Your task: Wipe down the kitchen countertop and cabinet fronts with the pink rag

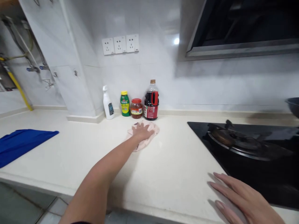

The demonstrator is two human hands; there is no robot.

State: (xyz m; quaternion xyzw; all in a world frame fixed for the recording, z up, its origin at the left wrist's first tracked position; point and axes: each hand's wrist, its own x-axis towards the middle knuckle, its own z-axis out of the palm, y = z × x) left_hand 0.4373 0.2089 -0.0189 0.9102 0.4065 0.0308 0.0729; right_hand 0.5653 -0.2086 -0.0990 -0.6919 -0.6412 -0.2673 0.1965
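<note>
My left hand (142, 132) lies spread on a pale pink cloth (149, 141), pressing it flat against the white countertop (163, 174). Fingers of that hand are apart, and the cloth's edges show around them. Just behind the cloth, a large bottle of dark sauce (151, 104) with a red label stands upright. Left of it are a red-lidded jar (136, 109), a green bottle with a yellow cap (125, 104) and a white spray bottle (107, 104). At the lower right, my right hand (243, 196) has its fingers stretched out, empty, over the counter beside the stove's near left edge.
A black gas stove (245, 146) with a burner takes up the right side, below a dark range hood (243, 28). On the far left lies a blue cloth (25, 143). A tiled pillar (77, 62) juts out from the wall, which carries sockets (120, 44).
</note>
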